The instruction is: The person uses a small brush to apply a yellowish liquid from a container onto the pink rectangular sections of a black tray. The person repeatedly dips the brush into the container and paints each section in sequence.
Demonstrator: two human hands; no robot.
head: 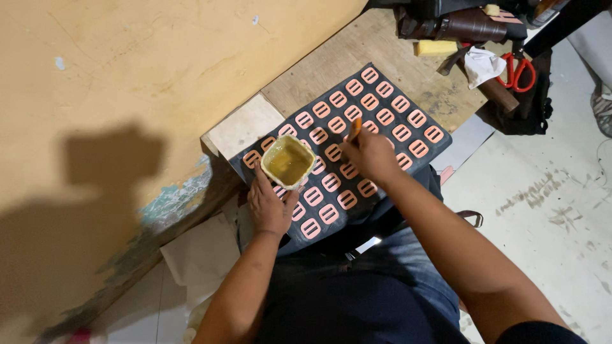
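Head view, looking down: one person sitting at a worn wooden desk [376, 48] set against a yellow-ochre wall [127, 64].

One dark grey flat sheet [347, 210] is lying on the desk, near edge overhanging toward the person's lap. Rows of small pink rectangular buckle-shaped pieces [401, 132] are sitting on it, each with two slots. Roughly 30 showing; some are hidden under the hands and the cup, so exact count not possible.

Left hand [271, 207] is gripping one small square cream-coloured cup [288, 160] from below, fingers wrapped on its near side. Cup is holding yellowish-amber liquid, upright, sitting over the left end of the sheet.

Right hand [370, 156] is closed in a pinch on one thin orange-handled brush [355, 129], handle sticking up past the knuckles toward the wall. Tip is hidden under the hand, so contact with the pieces can't be confirmed. Hand is hovering over the sheet's middle rows, just beside the cup.

Far right end of the desk is carrying clutter:
- one pair of red-handled scissors [517, 70], hanging at the desk edge
- one yellow sponge block [436, 47]
- one crumpled white cloth [482, 64]
- dark leather goods [468, 25], count unclear, piled together

One pale beige square tile [245, 125] is lying on the desk's left corner, touching the sheet's edge. White paper sheets [201, 251] are lying on the floor by the wall.
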